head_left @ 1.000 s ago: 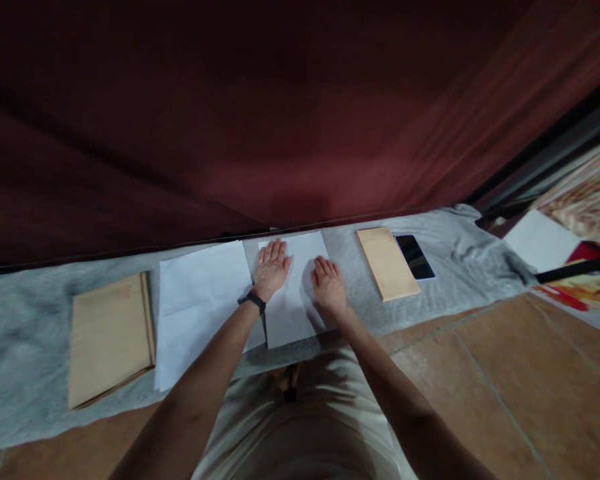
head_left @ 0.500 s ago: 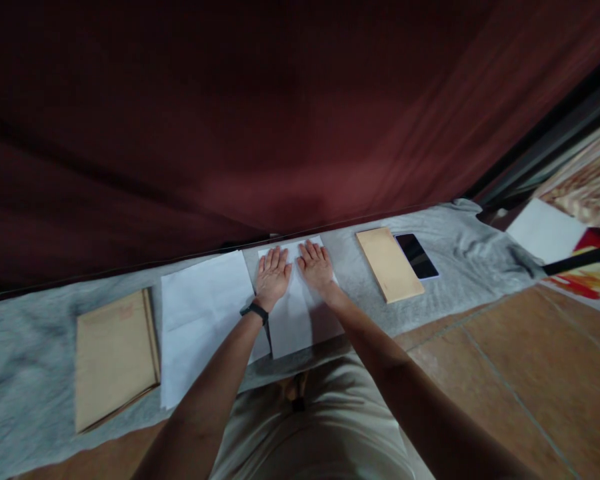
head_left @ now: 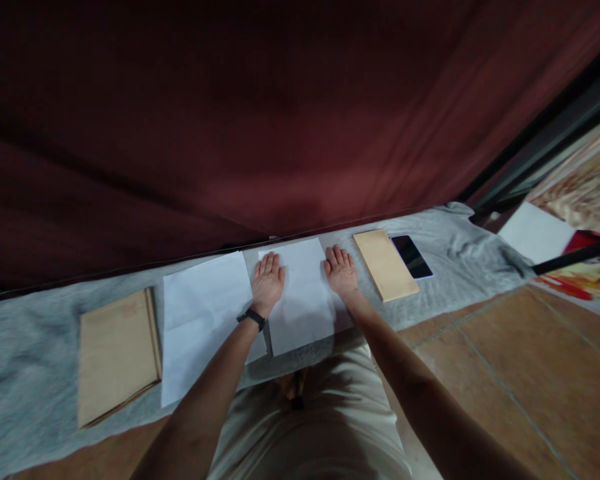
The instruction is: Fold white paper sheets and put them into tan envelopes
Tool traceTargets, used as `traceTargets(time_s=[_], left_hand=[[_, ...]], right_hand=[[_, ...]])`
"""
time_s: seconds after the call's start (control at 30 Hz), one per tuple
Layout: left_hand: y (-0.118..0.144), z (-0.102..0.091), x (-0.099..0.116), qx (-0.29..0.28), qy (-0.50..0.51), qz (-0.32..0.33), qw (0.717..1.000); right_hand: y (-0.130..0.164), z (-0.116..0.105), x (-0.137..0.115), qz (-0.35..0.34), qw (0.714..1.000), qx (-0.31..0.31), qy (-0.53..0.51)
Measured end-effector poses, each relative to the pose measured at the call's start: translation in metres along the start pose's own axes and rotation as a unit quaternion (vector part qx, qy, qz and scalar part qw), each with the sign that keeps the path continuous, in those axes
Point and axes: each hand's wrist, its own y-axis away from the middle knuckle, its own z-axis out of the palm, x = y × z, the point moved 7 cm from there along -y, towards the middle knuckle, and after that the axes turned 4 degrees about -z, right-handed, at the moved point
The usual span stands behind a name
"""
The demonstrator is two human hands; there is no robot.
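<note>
A sheet of white paper (head_left: 303, 293) lies on the grey cloth in front of me. My left hand (head_left: 269, 281) is flat near its left edge, fingers stretched out, with a dark band on the wrist. At the sheet's right edge my right hand (head_left: 341, 272) lies flat with its fingers extended; whether its palm rests on the paper or the cloth is hard to tell. Left of this sheet is a larger stack of white paper (head_left: 205, 307), partly hidden by my left forearm. Neither hand holds anything.
Brown envelopes (head_left: 115, 357) lie at the far left. Right of my right hand are a smaller tan envelope (head_left: 386, 265) and a phone (head_left: 412, 257) beside it. Grey cloth (head_left: 460, 267) covers the long narrow surface. A dark red curtain (head_left: 280, 133) hangs behind; tiled floor (head_left: 480, 373) shows at right.
My right hand has slid right, away from my left hand, to the sheet's right edge. My left hand has shifted slightly left and nearer to me.
</note>
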Motion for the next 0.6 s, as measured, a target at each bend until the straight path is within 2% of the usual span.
traceTargets(time_s=[0.07,0.17,0.27,0.37,0.43,0.5,0.6], left_hand=[[0.008,-0.002,0.003,-0.011,-0.008,-0.017,1.000],[0.030,-0.005,0.023,-0.018,-0.020,-0.008,1.000],[0.059,-0.007,0.051,-0.011,-0.012,0.041,0.999],[0.082,-0.008,0.065,0.004,-0.005,0.061,0.998],[0.090,-0.008,0.061,0.012,0.000,0.053,0.999],[0.091,-0.008,0.051,0.016,0.024,0.026,0.999],[0.084,-0.006,0.025,0.018,0.140,-0.062,0.988]], right_hand=[[0.005,-0.004,0.006,0.007,1.000,0.002,0.002],[0.013,-0.010,0.006,0.010,1.000,0.008,-0.002],[0.028,-0.015,-0.008,-0.012,1.000,0.008,-0.020],[0.052,-0.014,-0.029,-0.065,0.997,-0.017,-0.037],[0.067,-0.013,-0.037,-0.079,0.996,-0.025,-0.037],[0.074,-0.014,-0.035,-0.066,0.997,-0.017,-0.039],[0.066,-0.017,-0.022,-0.020,0.997,-0.008,-0.069]])
